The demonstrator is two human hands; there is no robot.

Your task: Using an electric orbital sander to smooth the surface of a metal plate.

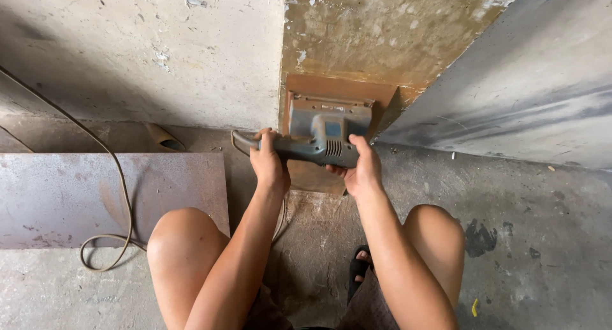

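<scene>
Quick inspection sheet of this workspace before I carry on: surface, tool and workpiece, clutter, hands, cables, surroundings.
Surface: stained concrete floor.
Job's things: grey power sander pressed on a rusty metal plate leaning at the wall.
Clutter: second metal sheet lying flat on the left; small yellow scrap.
Grippers: left hand grips the rear handle; right hand holds the body.
Cables: cord loops over the flat sheet.
Surroundings: patchy wall; large grey panel leaning on the right.

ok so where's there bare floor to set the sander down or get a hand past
Bare concrete floor lies right of the right knee, below the leaning grey sheet. Another patch lies at lower left, beneath the flat rusty plate; the cord loops there. It is crowded between the knees, where both hands grip the sander.
</scene>
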